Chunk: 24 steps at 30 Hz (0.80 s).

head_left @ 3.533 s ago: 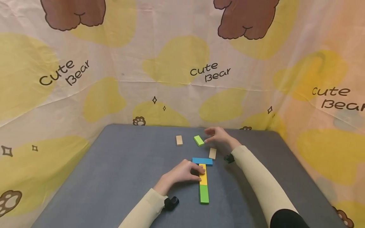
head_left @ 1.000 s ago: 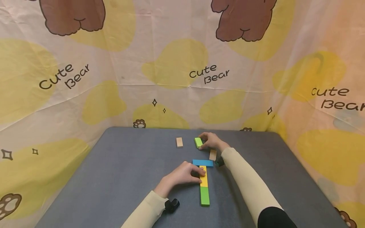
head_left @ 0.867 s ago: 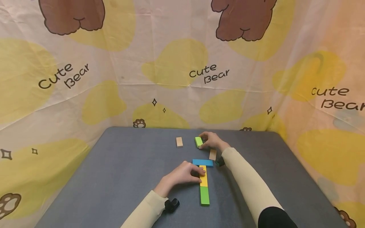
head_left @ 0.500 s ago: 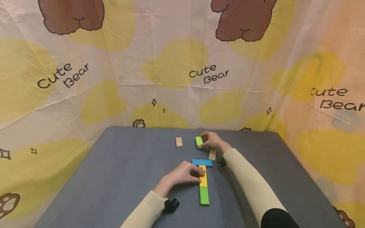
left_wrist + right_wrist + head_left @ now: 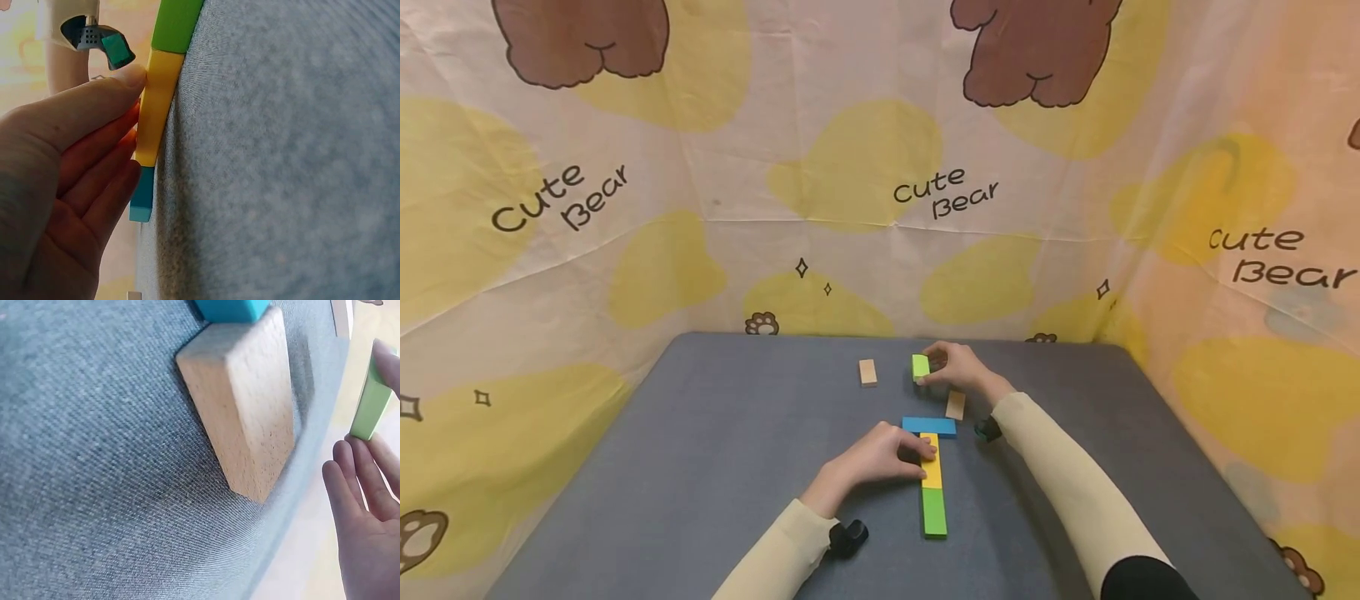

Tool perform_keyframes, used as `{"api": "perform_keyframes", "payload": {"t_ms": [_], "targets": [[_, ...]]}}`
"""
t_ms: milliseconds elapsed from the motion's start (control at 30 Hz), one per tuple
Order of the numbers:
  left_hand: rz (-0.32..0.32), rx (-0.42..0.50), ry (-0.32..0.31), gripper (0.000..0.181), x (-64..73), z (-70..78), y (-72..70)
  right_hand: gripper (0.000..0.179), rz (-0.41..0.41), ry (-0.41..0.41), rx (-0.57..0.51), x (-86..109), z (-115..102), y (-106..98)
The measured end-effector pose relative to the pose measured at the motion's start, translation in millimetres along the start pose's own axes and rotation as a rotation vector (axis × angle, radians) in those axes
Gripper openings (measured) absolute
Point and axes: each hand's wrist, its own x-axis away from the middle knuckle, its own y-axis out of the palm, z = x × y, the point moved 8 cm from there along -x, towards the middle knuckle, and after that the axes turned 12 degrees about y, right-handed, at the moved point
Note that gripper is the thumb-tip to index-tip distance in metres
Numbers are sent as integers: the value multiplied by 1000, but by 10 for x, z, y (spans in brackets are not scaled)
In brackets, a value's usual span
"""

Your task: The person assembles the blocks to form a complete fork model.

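Note:
My right hand pinches a light green block between thumb and fingertips near the far side of the table. In the right wrist view this green block shows between the thumb above and the fingers below. My left hand rests its thumb and fingertips on the top of a yellow block. The left wrist view shows those fingertips along the upper edge of the yellow block. A green block adjoins its near end, and a blue block lies crosswise at its far end, forming a T.
One plain wooden block lies just beyond the blue block's right end. Another wooden block lies farther back, left of the light green block. A blue-grey cloth covers the table, and a printed curtain hangs behind it.
My right hand has moved left from beside the light green block and taken hold of it. That block has turned from slanted to nearly straight. The left hand stays on the yellow block.

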Motion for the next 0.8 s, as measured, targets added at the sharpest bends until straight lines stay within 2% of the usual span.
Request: {"api": "perform_keyframes", "payload": {"t_ms": [500, 800], "targets": [[2, -11, 0, 28, -17, 13, 11, 67, 10, -84, 8, 182, -3, -41], [10, -7, -9, 28, -20, 11, 15, 65, 20, -101, 46, 316, 21, -26]]}}
